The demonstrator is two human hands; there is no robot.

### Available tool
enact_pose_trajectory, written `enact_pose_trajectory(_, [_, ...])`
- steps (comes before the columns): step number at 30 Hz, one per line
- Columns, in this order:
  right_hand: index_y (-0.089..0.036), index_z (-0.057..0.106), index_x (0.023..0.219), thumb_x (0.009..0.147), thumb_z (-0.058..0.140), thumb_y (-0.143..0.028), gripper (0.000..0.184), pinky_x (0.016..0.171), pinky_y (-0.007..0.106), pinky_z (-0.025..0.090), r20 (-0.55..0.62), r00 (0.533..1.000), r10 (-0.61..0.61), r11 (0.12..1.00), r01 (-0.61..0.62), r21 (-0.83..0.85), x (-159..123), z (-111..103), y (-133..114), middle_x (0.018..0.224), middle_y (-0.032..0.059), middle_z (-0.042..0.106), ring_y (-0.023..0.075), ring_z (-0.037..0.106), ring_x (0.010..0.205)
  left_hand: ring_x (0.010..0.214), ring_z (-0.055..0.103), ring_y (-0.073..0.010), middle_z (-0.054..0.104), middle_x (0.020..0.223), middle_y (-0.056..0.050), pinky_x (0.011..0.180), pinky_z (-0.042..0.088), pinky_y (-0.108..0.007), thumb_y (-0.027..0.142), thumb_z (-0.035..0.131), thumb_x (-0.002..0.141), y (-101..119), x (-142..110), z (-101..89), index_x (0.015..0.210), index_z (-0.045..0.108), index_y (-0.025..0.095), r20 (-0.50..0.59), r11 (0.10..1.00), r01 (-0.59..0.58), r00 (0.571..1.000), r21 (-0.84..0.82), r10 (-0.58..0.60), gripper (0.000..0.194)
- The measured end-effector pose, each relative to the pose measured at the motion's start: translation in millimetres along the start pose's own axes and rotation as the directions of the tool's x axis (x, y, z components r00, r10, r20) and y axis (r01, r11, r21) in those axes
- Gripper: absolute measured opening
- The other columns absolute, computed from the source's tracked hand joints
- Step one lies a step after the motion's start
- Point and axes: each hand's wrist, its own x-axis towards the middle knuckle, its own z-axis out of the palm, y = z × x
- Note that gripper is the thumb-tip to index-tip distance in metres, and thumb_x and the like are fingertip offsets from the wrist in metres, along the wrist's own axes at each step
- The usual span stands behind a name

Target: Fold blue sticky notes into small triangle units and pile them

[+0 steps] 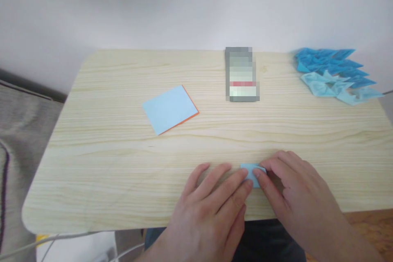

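A small folded piece of light-blue paper (251, 175) lies on the pale wood-grain tabletop (92, 172), close to the edge nearest you. Your left hand (211, 200) is at the paper's left side, palm down with its fingers spread apart, two fingertips pressing on the paper. Your right hand (299, 182) is at the paper's right side, thumb and forefinger closed together on its upper right corner.

Beyond the paper and to its left lies a stack of square sheets (170, 110), light blue on top with orange showing along two edges. Almost straight beyond the paper is a grey-edged rectangular object (242, 73), too pixelated to identify. Far beyond the paper and to its right sits a cluster of pointed origami pieces, darker blue ones (337, 65) behind pale blue ones (322, 86). Farthest from the paper, behind everything, is a whitish wall (153, 8).
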Motion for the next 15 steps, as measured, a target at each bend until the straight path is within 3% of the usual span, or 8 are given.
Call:
enact_pose_trajectory(9, [-0.026,0.058,0.079,0.100,0.053,-0.041,0.027,0.071,0.040,0.039,0.017,0.999,0.030,1.000,-0.030,0.003,0.0,0.7,-1.8,0.078,0.0047,0.060,0.0249,0.055,0.078,0.135,0.057,-0.0236,0.059,0.149,0.007,0.119,0.039,-0.046,0.028,0.060,0.096,0.9,2.8,-0.1,0.145,0.057,0.033,0.015,1.000,0.009,1.000,0.027,-0.009,0.049])
enact_pose_trajectory(15, [-0.026,0.058,0.079,0.101,0.051,-0.040,0.027,0.071,0.040,0.040,0.030,0.999,0.019,1.000,-0.018,-0.014,2.5,-1.6,-2.2,0.079,0.0047,0.061,0.0251,0.057,0.079,0.134,0.058,-0.0255,0.063,0.146,0.000,0.118,0.041,-0.047,0.027,0.060,0.095,1.7,2.7,0.4,0.145,0.057,0.028,0.019,1.000,0.015,1.000,0.021,-0.016,0.050])
